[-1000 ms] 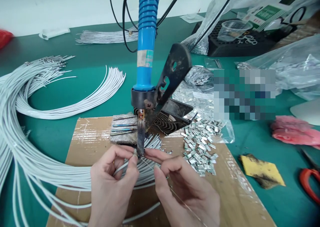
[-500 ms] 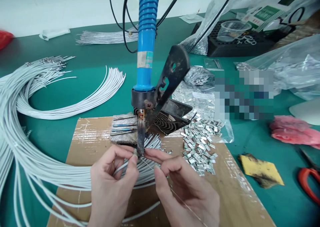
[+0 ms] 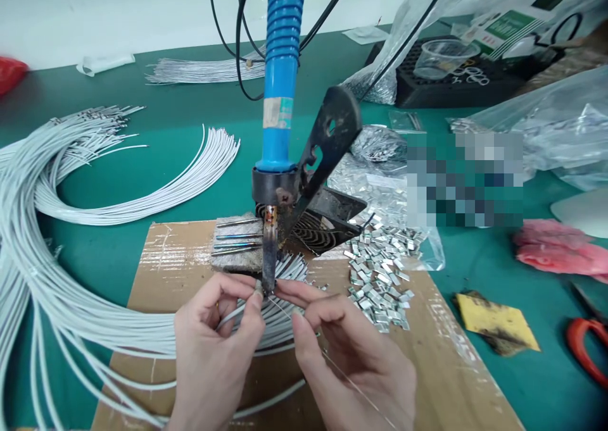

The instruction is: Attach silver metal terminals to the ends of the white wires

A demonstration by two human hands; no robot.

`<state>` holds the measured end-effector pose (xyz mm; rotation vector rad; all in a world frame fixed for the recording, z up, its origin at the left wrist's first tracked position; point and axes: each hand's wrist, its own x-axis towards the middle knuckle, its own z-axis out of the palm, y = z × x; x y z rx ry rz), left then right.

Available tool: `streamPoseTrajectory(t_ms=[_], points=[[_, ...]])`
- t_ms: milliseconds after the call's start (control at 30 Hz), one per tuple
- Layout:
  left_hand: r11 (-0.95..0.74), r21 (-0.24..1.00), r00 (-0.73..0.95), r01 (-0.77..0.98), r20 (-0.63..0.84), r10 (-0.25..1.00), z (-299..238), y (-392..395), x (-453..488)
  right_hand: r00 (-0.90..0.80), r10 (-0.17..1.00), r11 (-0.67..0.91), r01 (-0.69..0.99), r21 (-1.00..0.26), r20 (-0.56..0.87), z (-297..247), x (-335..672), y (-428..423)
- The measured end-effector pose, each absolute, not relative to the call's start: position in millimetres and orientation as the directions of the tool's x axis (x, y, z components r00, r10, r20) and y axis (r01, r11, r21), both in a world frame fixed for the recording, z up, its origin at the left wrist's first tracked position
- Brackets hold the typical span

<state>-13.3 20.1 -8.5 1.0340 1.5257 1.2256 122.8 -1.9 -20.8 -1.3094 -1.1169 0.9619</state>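
A blue-handled soldering iron (image 3: 280,95) hangs tip-down in a dark metal stand (image 3: 327,152) over a cardboard sheet (image 3: 441,361). My left hand (image 3: 213,355) pinches the end of a white wire (image 3: 235,317) and holds it against the iron's tip (image 3: 268,273). My right hand (image 3: 351,361) pinches a thin strand of solder wire (image 3: 342,374) and touches its end to the same tip. Both hands are closed, thumb against fingers, just below the iron.
Bundles of white wires (image 3: 57,216) curve across the green table at left. A pile of small metal clips (image 3: 380,273) lies right of the stand. A yellow sponge (image 3: 496,330), red-handled scissors (image 3: 586,349), pink cloth (image 3: 560,250) and plastic bags (image 3: 546,127) sit at right.
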Motion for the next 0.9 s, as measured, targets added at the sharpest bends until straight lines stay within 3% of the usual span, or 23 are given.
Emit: streamPoseTrajectory(t_ms=[567, 900], points=[[0.118, 0.986, -0.238, 0.117, -0.088, 0.967, -7.5, 21.2, -14.3, 0.254, 0.964, 0.064, 0.049, -0.997, 0.074, -19.0, 117.3, -1.2], [0.168, 0.981, -0.226, 0.101, -0.142, 0.964, -9.1, 19.5, -17.6, 0.264, 0.961, 0.058, 0.074, -0.996, 0.075, -22.2, 117.9, -2.1]])
